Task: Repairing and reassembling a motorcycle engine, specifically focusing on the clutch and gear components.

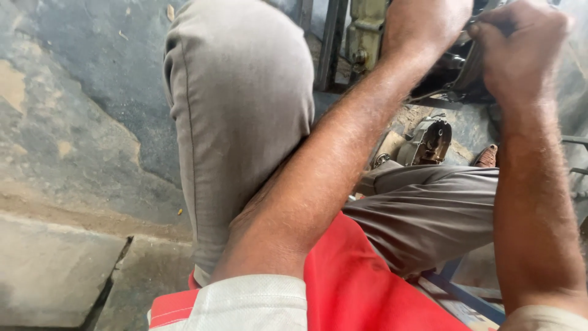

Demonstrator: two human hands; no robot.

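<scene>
My left hand (424, 26) reaches forward at the top of the head view, its fingers hidden against dark machinery (456, 67); I cannot see what it holds. Just to its right, my right hand (520, 46) is clenched in a fist around a thin dark metal part or tool (471, 67) that runs down toward the machinery. Both forearms stretch out over my bent knees in grey trousers (239, 104). A red and white shirt (361, 288) fills the bottom of the view.
A grey metal engine cover (427, 142) lies on the dirty ground between my legs. A yellowish metal bracket (367, 30) and dark frame bars (331, 43) stand at the top. Cracked concrete floor (79, 122) spreads left. A blue stool frame (459, 294) sits beneath me.
</scene>
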